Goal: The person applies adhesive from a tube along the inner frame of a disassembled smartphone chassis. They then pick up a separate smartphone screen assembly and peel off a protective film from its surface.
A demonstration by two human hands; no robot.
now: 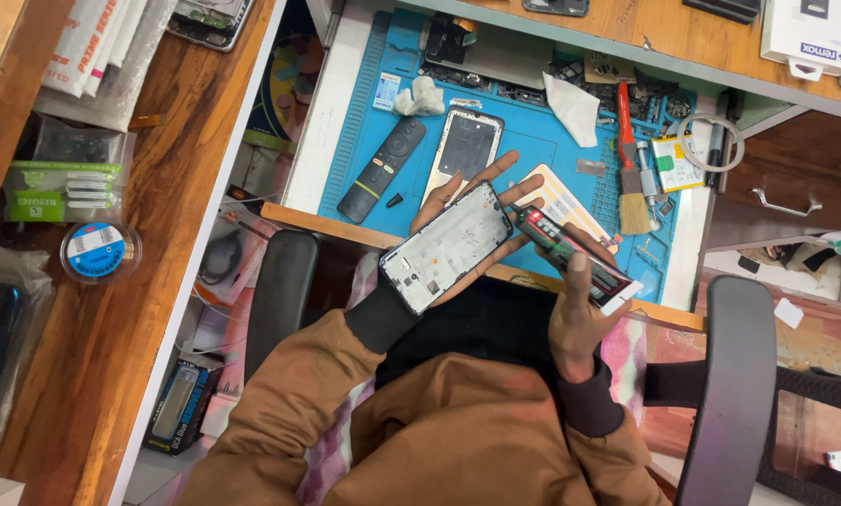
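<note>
Blue mat | left hand cradles phone frame, diagonal | right hand grips glue tube

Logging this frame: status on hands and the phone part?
Left hand cradles the opened white phone frame. Right hand grips a red-and-black glue tube, nozzle at frame's edge. Black remote on blue mat, clear of both.
</note>
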